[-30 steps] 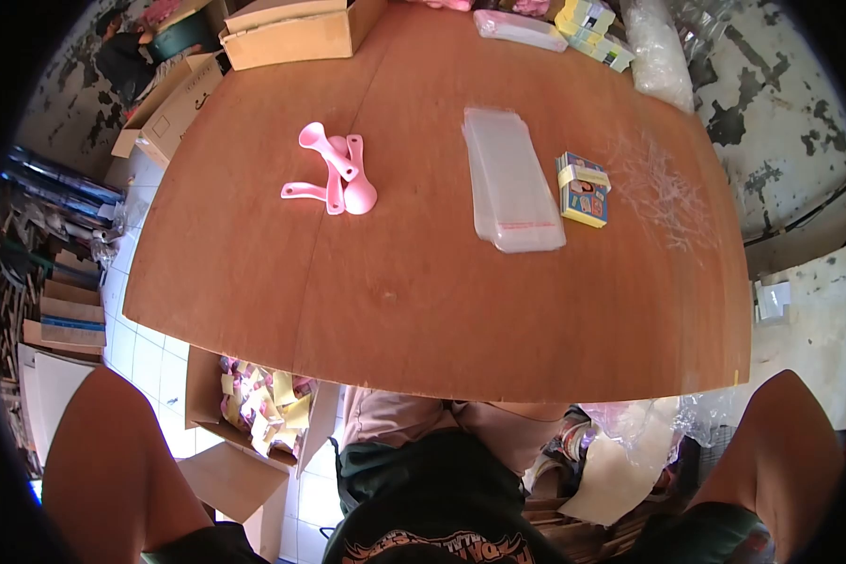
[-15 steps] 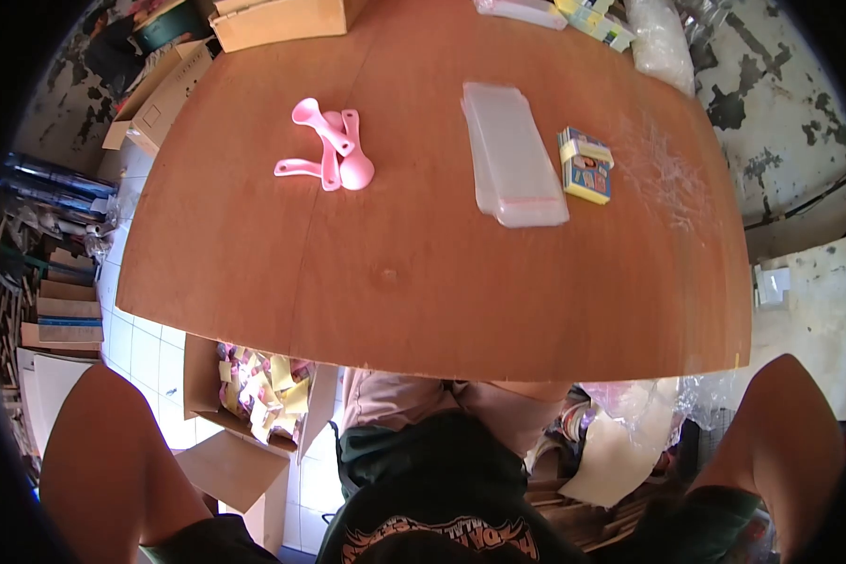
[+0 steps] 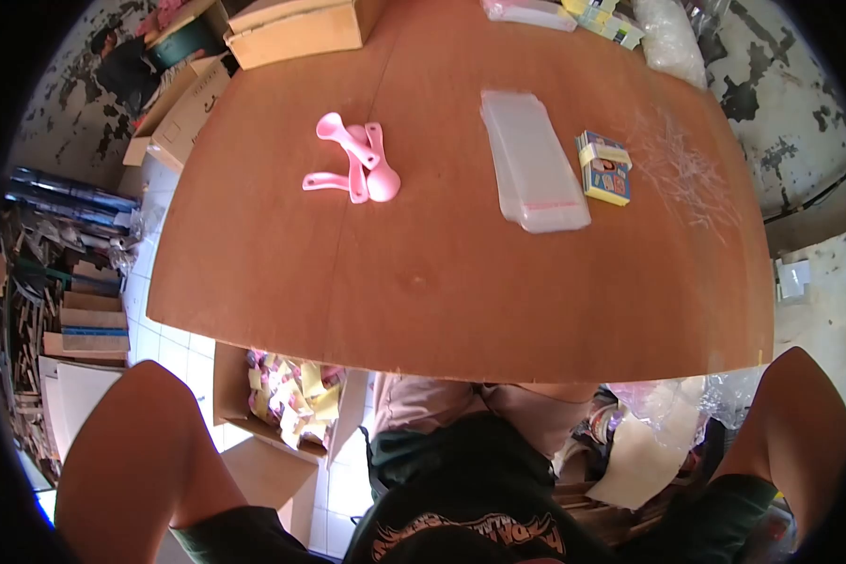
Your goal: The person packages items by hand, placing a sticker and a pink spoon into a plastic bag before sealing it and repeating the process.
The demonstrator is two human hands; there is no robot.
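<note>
Neither of my hands shows; only my bent left arm [image 3: 136, 451] and right arm [image 3: 791, 437] are in view at the lower sides. Several pink plastic scoops [image 3: 382, 184] lie in a small pile left of centre on the brown wooden table [image 3: 423, 310]. To the right of them is a flat stack of clear plastic bags [image 3: 536, 169]. A small bundle of printed cards [image 3: 605, 171], wrapped with a pale yellow band, lies close beside the bags. Thin clear strands [image 3: 691, 179] are scattered near the table's right side.
An open cardboard box [image 3: 230, 395] below the table's front edge holds packets with yellow paper. Another cardboard box [image 3: 296, 36] stands at the back left, with a bubble-wrap roll [image 3: 669, 42] at the back right. A person [image 3: 127, 70] in dark clothing is at the far left.
The whole view has shifted, so the table and its objects appear farther right and slightly lower. The objects keep their places on the table. More of the person at the far left shows.
</note>
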